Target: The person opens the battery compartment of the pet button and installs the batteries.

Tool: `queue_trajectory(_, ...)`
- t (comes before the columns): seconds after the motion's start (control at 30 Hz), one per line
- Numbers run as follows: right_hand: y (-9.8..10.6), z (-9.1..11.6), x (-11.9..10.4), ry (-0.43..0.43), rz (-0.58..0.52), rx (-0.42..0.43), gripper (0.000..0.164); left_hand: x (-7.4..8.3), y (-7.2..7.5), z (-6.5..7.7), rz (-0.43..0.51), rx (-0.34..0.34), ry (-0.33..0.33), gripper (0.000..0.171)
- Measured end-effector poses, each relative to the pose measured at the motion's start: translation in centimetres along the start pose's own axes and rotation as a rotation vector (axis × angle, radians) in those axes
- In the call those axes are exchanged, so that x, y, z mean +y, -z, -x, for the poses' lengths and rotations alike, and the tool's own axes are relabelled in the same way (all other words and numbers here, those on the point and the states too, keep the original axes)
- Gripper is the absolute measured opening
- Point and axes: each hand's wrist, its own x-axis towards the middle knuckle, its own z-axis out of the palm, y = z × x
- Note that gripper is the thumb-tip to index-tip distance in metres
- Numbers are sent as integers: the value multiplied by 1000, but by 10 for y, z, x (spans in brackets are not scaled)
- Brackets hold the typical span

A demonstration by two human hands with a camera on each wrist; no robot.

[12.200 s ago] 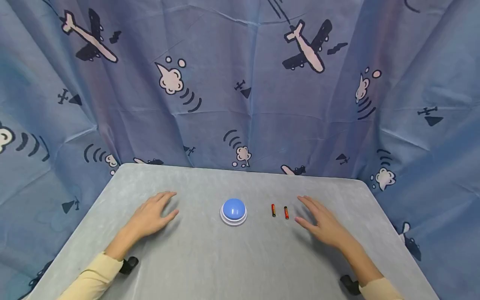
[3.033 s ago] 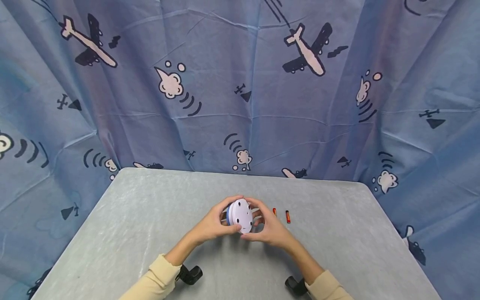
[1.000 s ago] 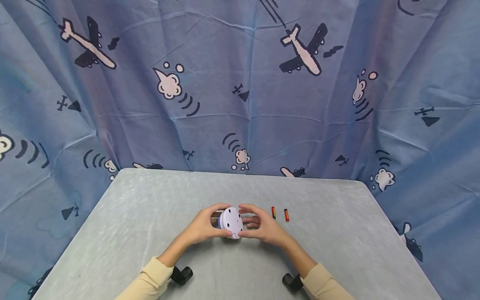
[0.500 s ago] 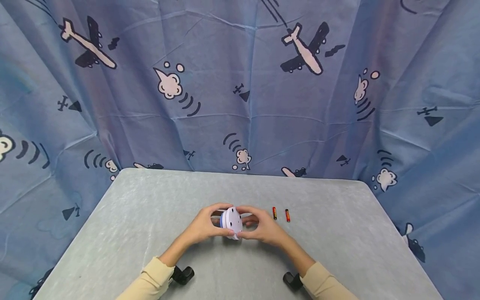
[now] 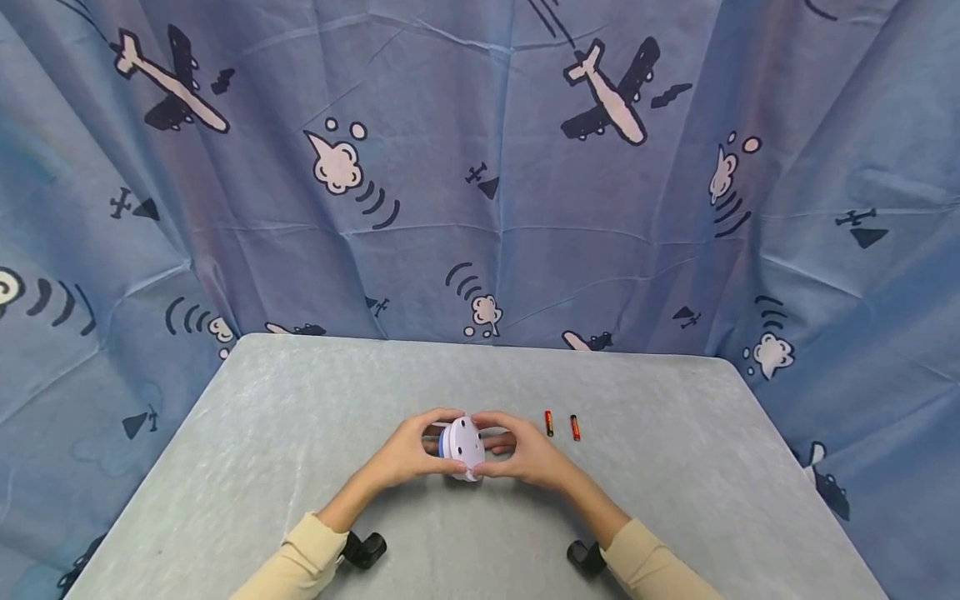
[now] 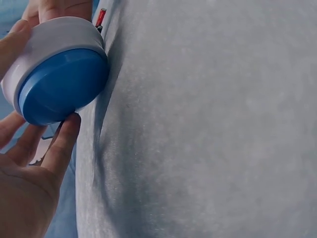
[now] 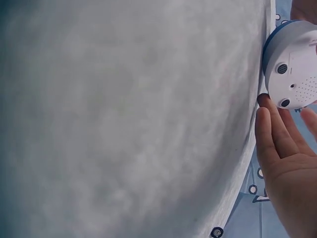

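Both hands hold a round push button (image 5: 468, 442), tipped on its side above the table. Its white underside, with dark round feet, faces the head camera. The left wrist view shows its blue dome (image 6: 64, 87). My left hand (image 5: 405, 452) grips it from the left, thumb on the white base and fingers reaching to the dome side. From the right, my right hand (image 5: 534, 455) pinches the base's edge between thumb and forefinger. Speaker holes mark the underside (image 7: 297, 74) in the right wrist view. Two small red-and-black batteries, a left one (image 5: 549, 423) and a right one (image 5: 575, 427), lie beyond the right hand.
A grey-white cloth covers the table (image 5: 315, 400). Behind it and at both sides hangs a blue curtain (image 5: 420, 108) printed with aeroplanes. Black wrist cameras, a left one (image 5: 365, 551) and a right one (image 5: 585, 558), sit below the forearms.
The button stood dome-up on the table with both hands apart and open; it is now lifted and turned over between them. Since three seconds ago it has shifted slightly left and nearer.
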Motion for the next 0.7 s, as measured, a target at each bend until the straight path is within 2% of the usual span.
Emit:
queue_trajectory(0.37,1,-2,1,-24,-74,11,71,2,0,-2,-11,-10,-3,70)
queue_trajectory(0.7,-1,0,2,-33,-60,-6,74,3,-2,-2,-33,-20,9,70)
